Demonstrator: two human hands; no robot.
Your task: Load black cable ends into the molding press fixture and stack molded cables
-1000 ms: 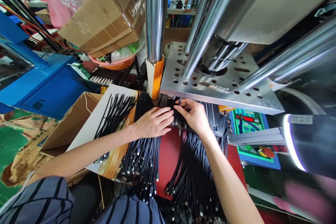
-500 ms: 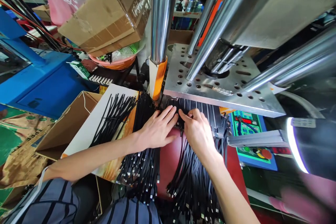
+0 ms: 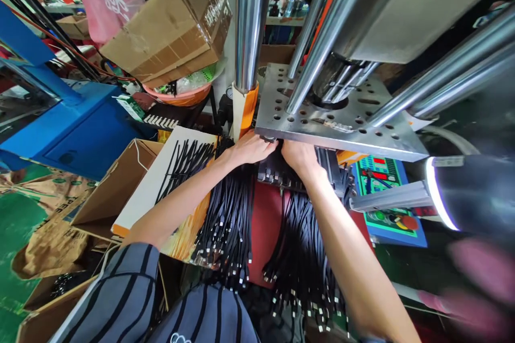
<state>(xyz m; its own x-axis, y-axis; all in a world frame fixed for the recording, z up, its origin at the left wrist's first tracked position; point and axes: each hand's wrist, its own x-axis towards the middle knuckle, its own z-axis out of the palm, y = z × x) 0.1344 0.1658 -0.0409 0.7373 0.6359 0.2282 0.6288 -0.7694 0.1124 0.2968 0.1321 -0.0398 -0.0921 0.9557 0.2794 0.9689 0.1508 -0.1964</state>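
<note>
Both hands (image 3: 277, 151) now under drilled steel plate (image 3: 341, 128), fingertips hidden

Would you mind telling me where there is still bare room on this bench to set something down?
The one bare patch is the red mat, a strip between the left cable bundle and the right cable bundle. Under the perforated plate it is crowded: the left hand and right hand reach in there.

steel plate (image 3: 322, 128) low overhead; cables (image 3: 298, 246) crowding below
</note>
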